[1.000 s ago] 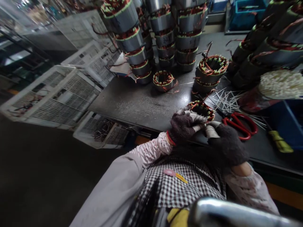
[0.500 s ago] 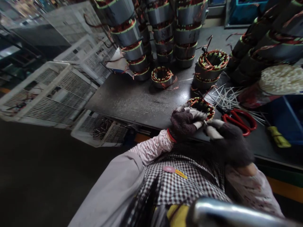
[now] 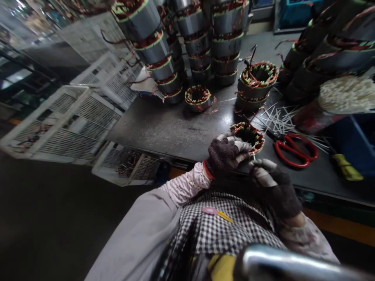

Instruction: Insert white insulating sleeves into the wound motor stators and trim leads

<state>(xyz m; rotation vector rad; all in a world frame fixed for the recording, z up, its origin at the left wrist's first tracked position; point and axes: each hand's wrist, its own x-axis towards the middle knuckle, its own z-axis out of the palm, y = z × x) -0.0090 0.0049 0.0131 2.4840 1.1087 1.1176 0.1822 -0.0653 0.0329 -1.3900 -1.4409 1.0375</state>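
At the table's front edge stands a stator (image 3: 259,141) with red-brown copper windings around its open top. My left hand (image 3: 226,153), in a dark glove with pale fingertips, is closed on its near left rim. A short white cable tie (image 3: 254,156) shows at the near rim, between the stator and my right hand (image 3: 277,187). The gloved right thumb and fingers are pinched on the tie's end, just off the rim. Red-handled scissors (image 3: 295,151) lie to the right of the stator.
Loose white cable ties (image 3: 279,119) lie behind the scissors, near a tub packed with more ties (image 3: 347,95). A small stator (image 3: 197,98), a two-high stack (image 3: 258,84) and tall stator stacks (image 3: 225,47) stand behind. A yellow-handled tool (image 3: 347,168) lies right; white crates (image 3: 63,121) stand left.
My right hand has drawn back slightly from the stator's rim toward my body, and the white tie now shows between them. My left hand keeps its hold; the view has shifted a little.
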